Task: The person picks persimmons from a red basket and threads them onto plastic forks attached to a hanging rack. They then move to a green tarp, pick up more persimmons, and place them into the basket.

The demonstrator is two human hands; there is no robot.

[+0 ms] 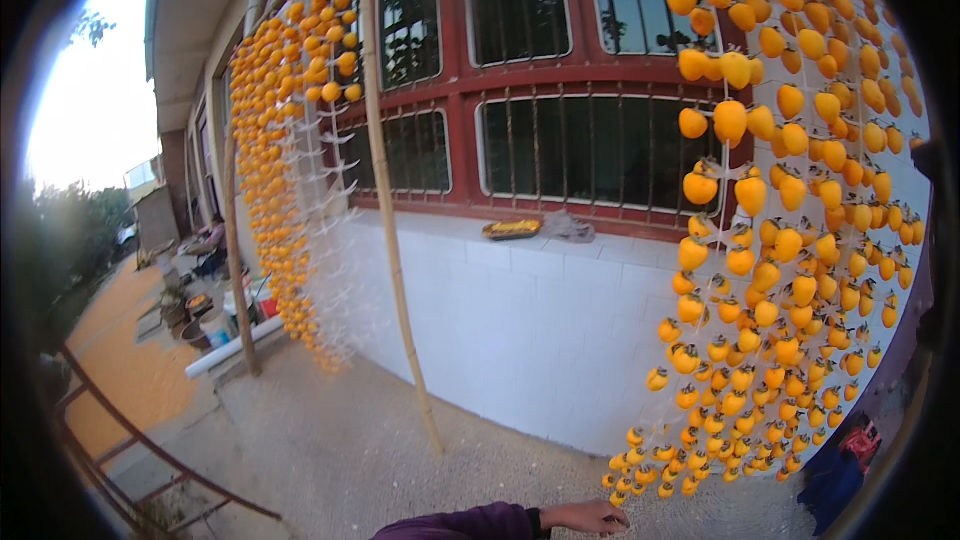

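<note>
At the bottom edge my left hand (589,518), in a purple sleeve (465,521) with a dark cuff, reaches to the right. Its fingers are close beneath the lowest peeled persimmons (617,499) of the right-hand hanging strings. Whether they touch or hold anything is too small to tell. My right hand is out of view. Dense strings of orange persimmons (787,292), many with their calyxes on, hang at the right from white hangers. Another cluster of persimmon strings (274,165) hangs at the left, beside a string of bare white plastic hangers (334,225).
A bamboo pole (390,217) leans before the white tiled wall (525,330), and a wooden post (236,262) stands farther left. On the sill lie a tray (512,229) and a plastic bag (568,227). A rusty metal frame (142,442) occupies the lower left. A person (214,244) sits beyond several buckets.
</note>
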